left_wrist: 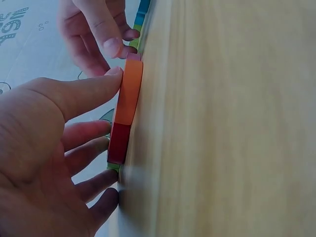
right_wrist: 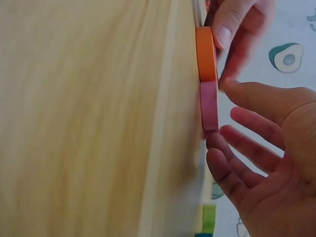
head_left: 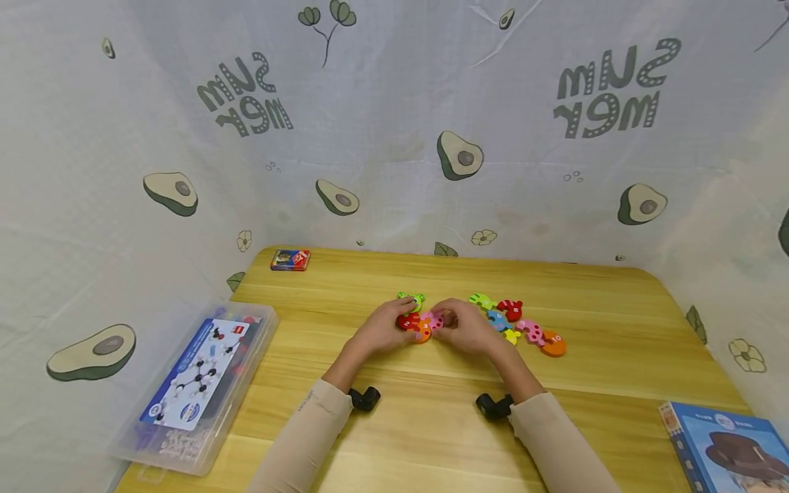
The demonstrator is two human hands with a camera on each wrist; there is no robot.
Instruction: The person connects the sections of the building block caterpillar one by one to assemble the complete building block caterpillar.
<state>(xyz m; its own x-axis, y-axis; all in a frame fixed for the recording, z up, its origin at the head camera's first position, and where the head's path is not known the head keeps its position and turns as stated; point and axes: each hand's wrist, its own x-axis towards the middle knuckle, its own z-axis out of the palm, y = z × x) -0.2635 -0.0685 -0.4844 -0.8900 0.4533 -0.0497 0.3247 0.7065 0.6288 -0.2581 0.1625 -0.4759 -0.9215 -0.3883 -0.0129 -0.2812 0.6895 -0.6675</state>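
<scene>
Orange and red pieces (head_left: 422,332) sit between the left hand (head_left: 379,326)'s thumb and fingers, seemingly gripped to steady them, while the right hand (head_left: 470,329), directly opposite, pinches the adjoining pink piece (head_left: 435,320), and other pieces (head_left: 530,331) lie to its right, probably for easy reach.

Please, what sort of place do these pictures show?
Perhaps a screened-off play corner; whether in a home, I cannot tell. Avocado-print cloth hangs behind and beside a wood-grain table, where numbered toy pieces and a clear plastic case lie.
</scene>
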